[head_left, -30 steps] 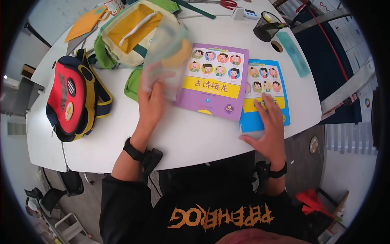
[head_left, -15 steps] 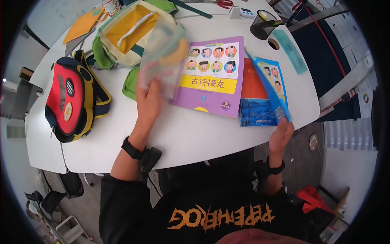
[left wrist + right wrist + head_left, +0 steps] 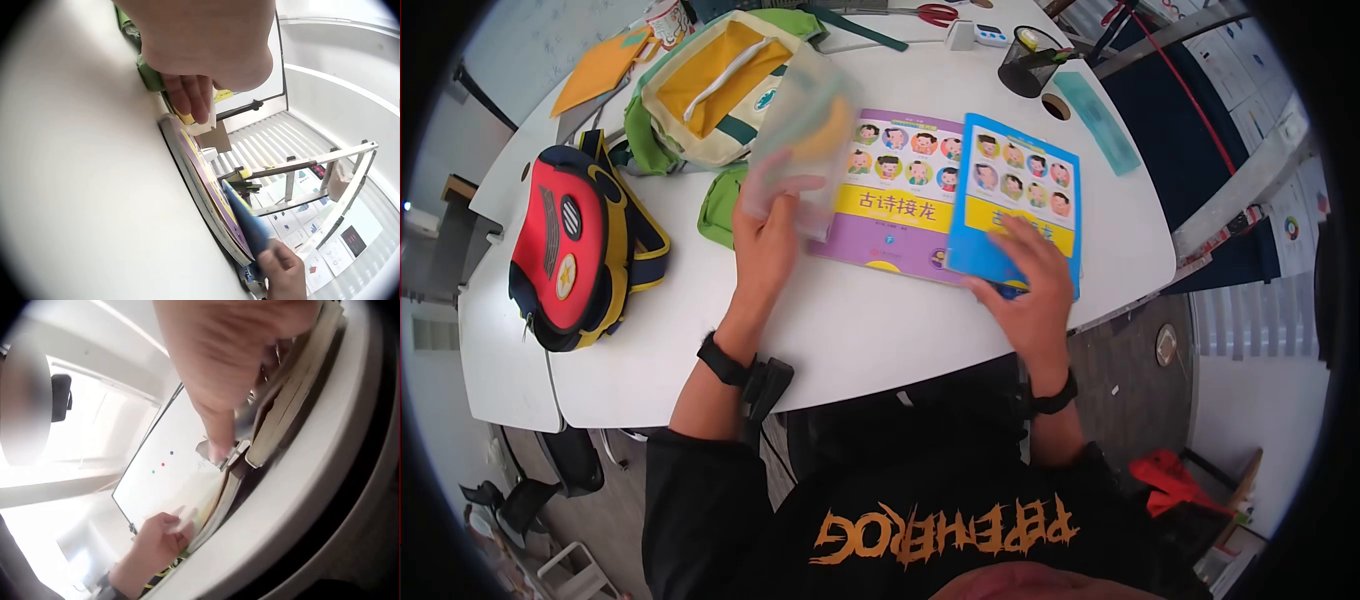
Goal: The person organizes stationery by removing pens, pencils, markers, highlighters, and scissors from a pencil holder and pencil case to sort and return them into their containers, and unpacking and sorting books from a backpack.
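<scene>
Left hand [image 3: 767, 245] pinches translucent sleeve [image 3: 805, 112]; right [image 3: 1036, 305], half-open, grips blue book [image 3: 974, 238]: overlapping edge could snag purple book [image 3: 878, 247]!

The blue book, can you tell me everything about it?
The blue book has a smooth-looking cover with eight round cartoon pictures and a yellow band of Chinese writing, partly hidden by the right hand, which grips the book's lower part. It is tilted, overlapping the right side of the purple book. I can't make out its pages.
</scene>
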Demonstrator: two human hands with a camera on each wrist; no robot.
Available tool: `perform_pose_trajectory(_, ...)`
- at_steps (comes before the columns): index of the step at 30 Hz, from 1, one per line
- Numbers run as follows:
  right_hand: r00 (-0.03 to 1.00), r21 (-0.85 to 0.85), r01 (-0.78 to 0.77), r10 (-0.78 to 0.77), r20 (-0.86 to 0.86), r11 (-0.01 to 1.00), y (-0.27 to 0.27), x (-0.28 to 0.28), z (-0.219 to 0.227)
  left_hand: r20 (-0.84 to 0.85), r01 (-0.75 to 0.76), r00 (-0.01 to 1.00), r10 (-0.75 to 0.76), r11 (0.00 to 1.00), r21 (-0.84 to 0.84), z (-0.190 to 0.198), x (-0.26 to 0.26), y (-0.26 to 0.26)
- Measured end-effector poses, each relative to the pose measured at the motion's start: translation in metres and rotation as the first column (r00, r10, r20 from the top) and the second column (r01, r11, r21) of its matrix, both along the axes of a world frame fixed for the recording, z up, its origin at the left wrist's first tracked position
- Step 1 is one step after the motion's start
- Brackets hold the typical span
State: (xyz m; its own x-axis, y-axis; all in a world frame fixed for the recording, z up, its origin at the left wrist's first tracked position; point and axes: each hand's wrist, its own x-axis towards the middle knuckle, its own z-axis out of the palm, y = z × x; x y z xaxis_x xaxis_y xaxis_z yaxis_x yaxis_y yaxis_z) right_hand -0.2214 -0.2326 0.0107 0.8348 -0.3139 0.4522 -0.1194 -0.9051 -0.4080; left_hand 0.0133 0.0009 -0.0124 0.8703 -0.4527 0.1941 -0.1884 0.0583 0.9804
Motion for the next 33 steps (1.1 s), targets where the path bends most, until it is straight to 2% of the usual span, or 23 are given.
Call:
perform_pose_trajectory(3,0.997,0.008,-0.038,0.038,0.060,0.999,0.014,0.006,-0.007,-0.074,-0.023,0.997,0.019,0.998,-0.056,-0.003,-0.005,0.000)
perform_pose_trajectory(7,0.997,0.100,-0.057,0.052,0.060,0.993,0.004,0.001,-0.007,-0.013,-0.027,1.000,0.026,0.999,-0.039,0.000,0.002,0.002)
perform_pose_trajectory(9,0.996,-0.017,0.060,-0.059,0.065,0.998,-0.002,-0.006,-0.004,-0.030,-0.024,0.999,0.023,0.998,-0.050,-0.002,0.002,0.002)
perform_pose_trajectory(10,0.997,-0.017,0.054,-0.053,0.056,0.998,-0.003,-0.008,-0.005,-0.002,-0.045,0.999,0.045,0.999,-0.031,0.003,0.001,0.001)
perform_pose_trajectory(12,0.973,-0.006,0.231,-0.231,0.024,0.973,-0.006,-0.014,-0.004,0.019,-0.068,0.998,0.068,0.998,-0.007,0.003,-0.005,0.003)
perform_pose_trajectory(14,0.965,0.024,0.264,-0.264,-0.014,0.964,-0.017,-0.021,-0.009,0.036,-0.054,0.998,0.055,0.998,-0.021,0.006,-0.003,0.001)
perform_pose_trajectory(16,0.950,0.304,0.310,-0.304,-0.066,0.901,-0.023,-0.024,-0.013,0.030,-0.053,0.998,0.053,0.999,0.001,0.006,-0.001,0.000)
perform_pose_trajectory(20,0.953,0.272,0.302,-0.297,-0.059,0.914,-0.019,-0.026,-0.010,0.026,-0.033,0.999,0.032,0.998,0.058,0.009,-0.006,0.002)
perform_pose_trajectory(22,0.958,0.073,0.286,-0.285,-0.028,0.955,-0.023,-0.026,-0.009,0.049,-0.027,0.998,0.024,0.999,0.047,0.003,-0.003,0.001)
perform_pose_trajectory(25,0.957,0.007,0.283,-0.282,-0.067,0.959,-0.018,-0.023,-0.002,0.060,-0.015,0.998,0.012,0.999,0.048,0.001,0.000,-0.001)
perform_pose_trajectory(29,0.978,0.090,0.210,-0.208,-0.037,0.973,-0.010,-0.013,-0.006,0.054,-0.016,0.998,0.011,0.995,0.100,0.004,-0.003,0.002)
perform_pose_trajectory(31,0.991,0.210,0.134,-0.132,-0.023,0.969,-0.007,-0.009,-0.001,0.069,-0.035,0.997,0.031,0.997,0.062,0.002,-0.001,-0.001)
perform_pose_trajectory(32,0.991,0.208,0.136,-0.135,-0.019,0.969,-0.004,-0.006,0.002,0.074,-0.052,0.996,0.050,0.998,0.024,0.000,-0.002,-0.003)
perform_pose_trajectory(33,0.998,0.153,0.063,-0.060,-0.028,0.986,0.002,-0.004,0.006,0.072,-0.050,0.996,0.048,0.998,0.024,-0.001,-0.002,-0.003)
